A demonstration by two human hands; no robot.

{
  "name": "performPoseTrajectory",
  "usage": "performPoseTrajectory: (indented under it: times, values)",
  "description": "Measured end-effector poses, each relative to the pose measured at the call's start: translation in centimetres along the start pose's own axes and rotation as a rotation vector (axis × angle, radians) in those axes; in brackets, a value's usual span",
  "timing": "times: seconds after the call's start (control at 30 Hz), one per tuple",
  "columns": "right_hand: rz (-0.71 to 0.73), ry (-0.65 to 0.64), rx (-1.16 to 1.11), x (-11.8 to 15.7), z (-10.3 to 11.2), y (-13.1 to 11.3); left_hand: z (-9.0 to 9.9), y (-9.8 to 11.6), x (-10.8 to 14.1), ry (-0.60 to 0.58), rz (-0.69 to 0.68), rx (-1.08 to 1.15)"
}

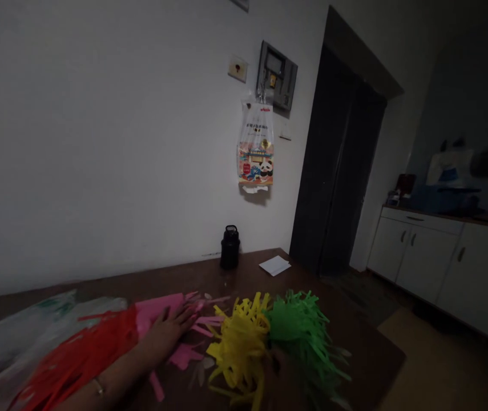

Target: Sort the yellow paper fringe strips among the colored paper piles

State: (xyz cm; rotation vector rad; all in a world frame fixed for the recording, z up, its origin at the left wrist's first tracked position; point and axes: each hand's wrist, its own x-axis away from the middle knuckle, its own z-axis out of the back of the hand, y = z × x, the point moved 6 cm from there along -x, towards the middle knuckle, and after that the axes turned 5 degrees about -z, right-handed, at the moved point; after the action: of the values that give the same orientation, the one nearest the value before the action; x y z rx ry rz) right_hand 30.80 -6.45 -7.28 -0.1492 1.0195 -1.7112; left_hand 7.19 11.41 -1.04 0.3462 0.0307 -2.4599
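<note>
My left hand (170,326) lies flat on a pink sheet with cut strips (158,308), its fingers stretched out. A bracelet circles that wrist. Under and beside my left forearm spreads a red fringed bundle (93,342). To the right stands a ruffled yellow bundle of strips (244,337), touching a green fringed bundle (301,319). My right hand (284,371) is a dark, blurred shape at the lower edge between the yellow and green bundles; its fingers cannot be made out. Loose pink scraps (184,355) lie near my left hand.
A clear plastic bag (25,331) lies at the left of the brown table (367,354). At the back stand a black lidded bottle (230,248) and a folded white paper (275,265). A printed tissue pack (256,148) hangs on the wall. White cabinets (419,245) stand right.
</note>
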Motion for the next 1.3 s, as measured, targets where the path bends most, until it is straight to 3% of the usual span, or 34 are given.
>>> performPoseTrajectory:
  times: [0.07, 0.17, 0.3, 0.4, 0.47, 0.53, 0.63, 0.7, 0.83, 0.97, 1.3]
  values:
    - [-0.099, -0.026, -0.096, -0.1, -0.4, 0.7, 1.1, -0.3, 1.1, 0.025, 0.059, 0.062]
    - [-0.151, -0.028, -0.172, 0.2, -1.2, 0.6, 1.7, 2.8, 2.3, 0.078, 0.101, 0.252]
    - [-0.124, 0.038, -0.103, 1.1, -2.4, -0.1, -1.7, 9.0, 2.6, 0.053, 0.191, 0.646]
    - [0.032, -0.023, 0.08, 1.6, -3.3, -1.1, -4.9, 11.0, 2.1, 0.103, 0.311, 0.897]
    - [0.173, -0.09, 0.168, 1.6, -2.9, -2.0, -6.2, 11.2, 1.8, 0.141, 0.363, 1.024]
    - [0.269, -0.123, 0.193, 1.1, -1.2, -3.1, -6.6, 11.0, 1.7, 0.164, 0.386, 1.106]
    - [0.277, -0.121, 0.179, -0.9, 2.4, -5.3, -6.0, 10.7, 1.8, 0.196, 0.397, 1.155]
    - [0.289, -0.177, 0.142, -2.6, 3.7, -7.0, -5.4, 10.7, 2.0, 0.212, 0.395, 1.163]
    - [0.414, -0.4, 0.141, -5.1, 2.1, -9.3, -5.4, 10.8, 2.2, 0.236, 0.378, 1.153]
    - [0.5, -0.428, 0.113, -6.0, -0.5, -9.0, -6.4, 10.4, 2.4, 0.252, 0.377, 1.125]
    - [0.265, -0.484, -0.249, -6.4, -1.6, -6.1, -8.6, 9.9, 2.8, 0.25, 0.358, 1.101]
